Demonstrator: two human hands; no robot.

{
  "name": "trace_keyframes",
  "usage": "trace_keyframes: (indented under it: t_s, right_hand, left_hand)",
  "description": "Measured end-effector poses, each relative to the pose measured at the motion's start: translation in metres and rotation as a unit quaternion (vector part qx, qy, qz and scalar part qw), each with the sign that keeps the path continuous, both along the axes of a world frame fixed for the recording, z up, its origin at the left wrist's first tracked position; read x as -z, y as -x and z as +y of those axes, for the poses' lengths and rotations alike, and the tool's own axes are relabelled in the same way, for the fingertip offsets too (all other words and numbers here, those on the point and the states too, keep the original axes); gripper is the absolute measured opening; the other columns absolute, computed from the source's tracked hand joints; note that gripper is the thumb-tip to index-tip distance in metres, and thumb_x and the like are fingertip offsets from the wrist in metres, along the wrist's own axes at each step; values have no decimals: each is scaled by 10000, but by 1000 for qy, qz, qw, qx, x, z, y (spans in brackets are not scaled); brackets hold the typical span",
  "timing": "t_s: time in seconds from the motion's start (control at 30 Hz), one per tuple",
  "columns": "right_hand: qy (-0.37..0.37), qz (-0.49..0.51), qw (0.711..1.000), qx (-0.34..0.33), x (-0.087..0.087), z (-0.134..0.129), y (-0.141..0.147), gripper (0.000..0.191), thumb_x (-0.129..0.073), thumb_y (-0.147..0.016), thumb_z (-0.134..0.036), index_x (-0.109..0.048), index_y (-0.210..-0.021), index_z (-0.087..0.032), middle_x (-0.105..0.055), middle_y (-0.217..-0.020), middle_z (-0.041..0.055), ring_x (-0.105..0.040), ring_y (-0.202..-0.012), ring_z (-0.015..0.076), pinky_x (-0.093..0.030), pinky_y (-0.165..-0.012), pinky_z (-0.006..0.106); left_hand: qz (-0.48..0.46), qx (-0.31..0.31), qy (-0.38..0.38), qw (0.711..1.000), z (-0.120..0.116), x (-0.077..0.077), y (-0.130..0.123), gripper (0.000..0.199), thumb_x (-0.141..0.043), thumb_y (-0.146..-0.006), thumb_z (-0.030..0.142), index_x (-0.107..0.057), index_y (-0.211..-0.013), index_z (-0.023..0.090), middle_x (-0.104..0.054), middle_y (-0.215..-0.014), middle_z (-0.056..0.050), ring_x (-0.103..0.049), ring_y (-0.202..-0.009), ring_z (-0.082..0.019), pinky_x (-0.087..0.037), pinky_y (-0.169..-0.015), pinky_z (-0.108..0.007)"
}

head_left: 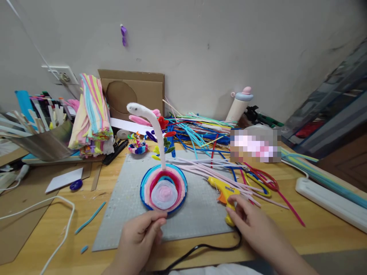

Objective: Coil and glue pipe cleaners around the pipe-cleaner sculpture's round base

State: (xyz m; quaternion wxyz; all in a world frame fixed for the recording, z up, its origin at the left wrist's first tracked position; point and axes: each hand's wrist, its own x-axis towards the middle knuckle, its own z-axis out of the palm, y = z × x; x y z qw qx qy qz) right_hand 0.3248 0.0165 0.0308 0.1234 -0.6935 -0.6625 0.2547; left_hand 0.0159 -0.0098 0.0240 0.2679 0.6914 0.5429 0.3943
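A round pipe-cleaner piece [180,187] in blue, pink and white rings stands on the grey cutting mat [200,217]. From its top rises a curved white fuzzy stem [158,131] with coloured loops close behind it. My left hand [143,233] pinches the lower edge of the round piece between thumb and fingers. To the right lies a yellow glue gun [226,189], its nozzle pointing up and left. The thumb and fingers of my right hand [248,214] are closed on its handle.
Loose pipe cleaners [197,133] pile up behind the mat. Scissors [259,183] and a white power strip [329,202] lie at the right. A metal container [51,141] of sticks stands at the left. The glue gun's black cord [200,246] crosses the front edge.
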Motion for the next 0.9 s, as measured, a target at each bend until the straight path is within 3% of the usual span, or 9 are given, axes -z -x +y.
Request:
trace_keyframes:
  t_s: [0.1,0.17,0.4,0.5,0.6,0.67,0.77,0.83,0.9]
  right_hand:
    - [15,-11,1000,-16,6,-2,4,389,-411,-878,-493,-536,-1200,-312,-672,-891,34,-635,-778,240,-452,-629,332]
    - [2,-13,999,-38,7,-3,8,351,-386,-894,-480,-593,-1123,-314,-667,-986,45,-630,-871,245,-458,-696,343]
    - [-48,31,994,-88,15,-11,5,248,-572,-810,-405,-638,-985,-243,-648,-982,74,-603,-916,253,-456,-809,364]
    - [-83,97,987,-98,19,-21,3,197,-561,-828,-360,-632,-958,-229,-639,-940,62,-603,-846,219,-474,-752,327]
    - [-136,164,971,-106,14,-32,10,204,-554,-850,-362,-626,-992,-234,-604,-880,46,-583,-733,179,-471,-628,273]
    - [-165,217,953,-132,4,-36,23,193,-577,-847,-351,-627,-998,-242,-569,-846,31,-569,-706,161,-457,-592,248]
    - [-144,295,921,-211,-16,-33,60,184,-626,-827,-326,-632,-995,-252,-534,-826,7,-541,-687,135,-443,-587,226]
    - [-113,330,902,-254,-29,-25,93,196,-659,-806,-312,-637,-992,-253,-551,-847,1,-530,-684,126,-427,-575,216]
    - [-99,341,882,-310,-36,-16,128,210,-675,-786,-256,-646,-993,-243,-590,-868,1,-549,-742,136,-440,-632,226]
  left_hand:
    - [-3,5,43,999,-5,1,-7,278,-440,-923,347,-657,-836,196,-547,-456,57,-519,-380,-87,-395,-416,-171]
    - [28,36,63,997,-7,-2,-13,351,-384,-938,372,-645,-793,187,-560,-487,34,-550,-457,-104,-399,-461,-185]
    - [145,102,112,978,-14,-12,-23,372,-364,-941,351,-614,-713,196,-638,-669,-8,-574,-626,-138,-415,-591,-234]
    - [94,-8,63,994,-13,-10,3,267,-425,-913,368,-645,-948,221,-685,-921,-43,-614,-853,-181,-462,-744,-277]
    - [57,-186,51,980,-13,-13,36,330,-489,-857,449,-602,-1067,220,-627,-1134,-90,-570,-1003,-248,-477,-634,-282]
    - [20,-232,59,971,-17,-19,46,387,-519,-830,481,-582,-1100,211,-621,-1143,-101,-568,-1003,-263,-491,-710,-329]
    - [-96,-73,163,979,-30,-27,32,396,-523,-830,506,-629,-1068,209,-651,-1105,-96,-582,-1042,-254,-448,-917,-383]
    - [-214,33,231,949,-39,-30,11,500,-550,-799,553,-603,-1161,211,-662,-1101,-101,-595,-1055,-265,-467,-907,-380]
    - [-313,4,232,921,-42,-30,-4,546,-618,-754,554,-588,-1179,211,-647,-1150,-101,-576,-1106,-274,-472,-907,-361]
